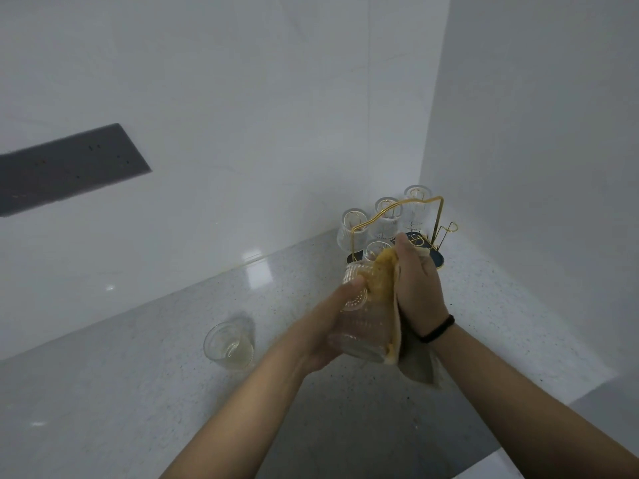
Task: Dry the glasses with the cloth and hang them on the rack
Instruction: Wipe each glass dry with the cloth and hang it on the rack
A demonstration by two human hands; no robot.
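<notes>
Left hand [332,319] grips ribbed glass [359,319] from the side, thumb on top, held above the counter [138,392]. Right hand [416,281] presses yellow cloth [383,281] against the glass, fingers curled round the cloth; the cloth's tail hangs below the wrist. Behind them, gold wire rack [408,209] in the corner carries four glasses upside down. Another glass [229,344] stands upright on counter, left, well apart.

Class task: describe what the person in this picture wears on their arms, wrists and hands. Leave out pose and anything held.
Both forearms are bare: no sleeves reach into view. The right hand has a thin black band, like a hair tie, around its wrist. The left hand and its wrist show no band, watch or glove. No rings can be made out on either hand.
</notes>
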